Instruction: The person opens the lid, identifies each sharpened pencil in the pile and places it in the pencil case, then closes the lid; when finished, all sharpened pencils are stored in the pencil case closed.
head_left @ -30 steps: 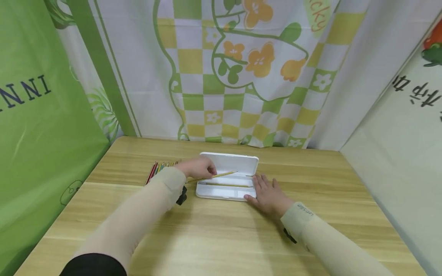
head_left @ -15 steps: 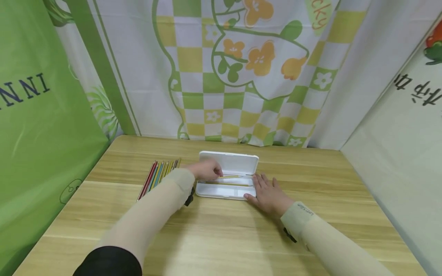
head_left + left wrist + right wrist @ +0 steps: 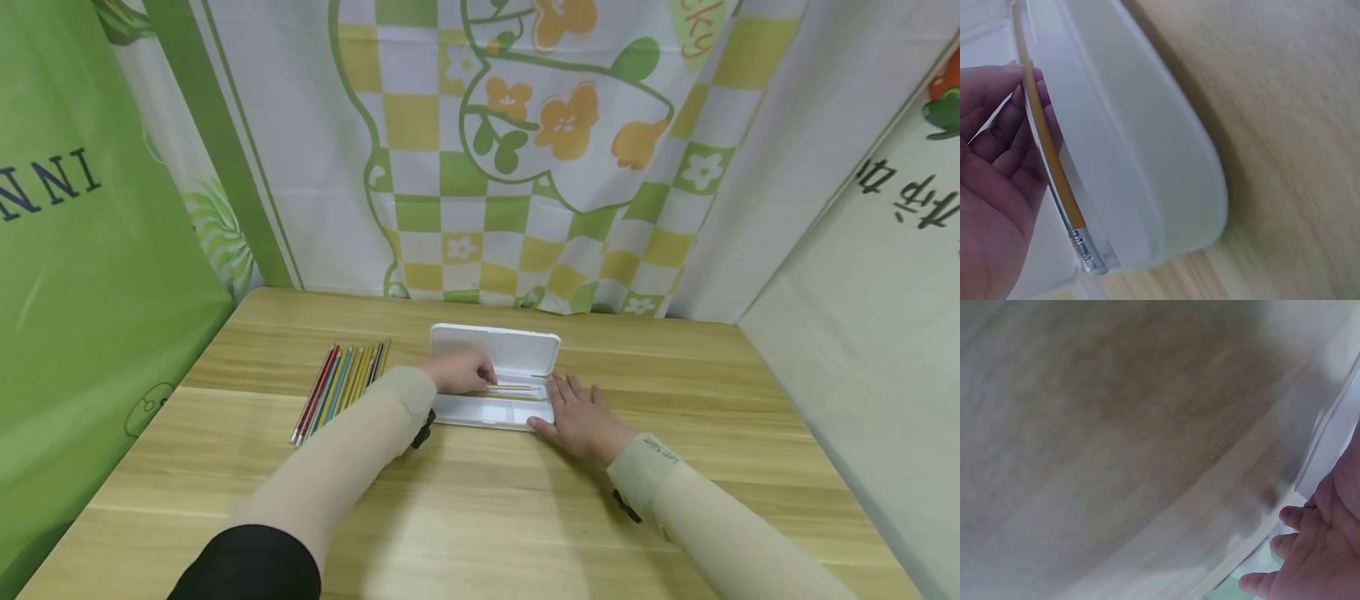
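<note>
A white pencil case (image 3: 528,353) stands open on the table, its lid raised at the back. My left hand (image 3: 459,371) reaches into it and pinches a yellow pencil (image 3: 1054,165) between thumb and fingers. In the left wrist view this pencil lies along the case's inner side, its silver ferrule and eraser end toward the camera. Another yellow pencil (image 3: 517,397) lies lengthwise in the case, partly covered by the left hand in the head view. My right hand (image 3: 588,423) rests with fingers spread against the case's right end; the right wrist view catches its extended fingers (image 3: 1291,540).
Left of the case, several pencils (image 3: 341,387) in red, teal, yellow and black lie side by side on the wooden table (image 3: 465,517). A patterned curtain (image 3: 517,208) hangs behind the table's far edge. A green cloth (image 3: 97,317) hangs at the left.
My left hand has moved right and lowered the tilted yellow pencil into the back of the case, beside the other one. More of the pencil row shows now. The right hand has stayed put.
</note>
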`<state>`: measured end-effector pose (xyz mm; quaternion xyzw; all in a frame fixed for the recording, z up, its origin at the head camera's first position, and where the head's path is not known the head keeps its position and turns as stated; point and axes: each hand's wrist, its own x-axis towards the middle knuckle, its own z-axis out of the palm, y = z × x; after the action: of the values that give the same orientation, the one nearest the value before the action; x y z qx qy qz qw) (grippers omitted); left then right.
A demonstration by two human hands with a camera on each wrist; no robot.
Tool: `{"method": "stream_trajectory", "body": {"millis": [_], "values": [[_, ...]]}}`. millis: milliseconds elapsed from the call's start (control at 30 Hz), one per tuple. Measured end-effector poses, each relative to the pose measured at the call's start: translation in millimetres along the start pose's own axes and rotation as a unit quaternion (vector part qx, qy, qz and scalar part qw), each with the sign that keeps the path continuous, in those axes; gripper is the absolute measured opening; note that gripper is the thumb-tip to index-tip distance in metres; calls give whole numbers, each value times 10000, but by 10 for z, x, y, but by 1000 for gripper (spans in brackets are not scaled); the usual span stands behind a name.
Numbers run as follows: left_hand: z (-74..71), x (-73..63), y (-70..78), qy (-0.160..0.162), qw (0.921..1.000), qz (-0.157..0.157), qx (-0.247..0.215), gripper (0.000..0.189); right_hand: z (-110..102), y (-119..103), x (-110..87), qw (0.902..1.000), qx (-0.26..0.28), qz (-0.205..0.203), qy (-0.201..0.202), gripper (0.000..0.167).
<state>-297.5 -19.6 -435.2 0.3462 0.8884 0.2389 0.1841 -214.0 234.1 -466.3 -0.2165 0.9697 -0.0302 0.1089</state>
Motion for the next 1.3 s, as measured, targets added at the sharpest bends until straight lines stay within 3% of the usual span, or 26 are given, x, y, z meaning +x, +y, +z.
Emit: {"method": "stream_trajectory", "body": {"millis": [167,367,533,733,933,1100,1300], "values": [[37,57,16,78,9994,266,206,17,-84,-72,-20,9999,91,70,-87,89],[109,108,71,39,9963,114,854,19,-34,-27,-9,9999,113,-21,26,91],[163,126,65,308,9944,216,991,19,11,18,12,9999,67,-33,86,102],[168,68,118,610,9919,298,1076,23,-14,-20,17,10000,69,6,24,93],[166,20,106,829,9933,335,732,24,-7,-17,18,10000,72,25,-40,94],[180,-47,-55,1048,9942,202,112,24,36,22,33,10000,10,14,38,106],[54,-348,-221,1161,9909,-267,-633,24,47,41,53,10000,86,-32,20,105]]}}
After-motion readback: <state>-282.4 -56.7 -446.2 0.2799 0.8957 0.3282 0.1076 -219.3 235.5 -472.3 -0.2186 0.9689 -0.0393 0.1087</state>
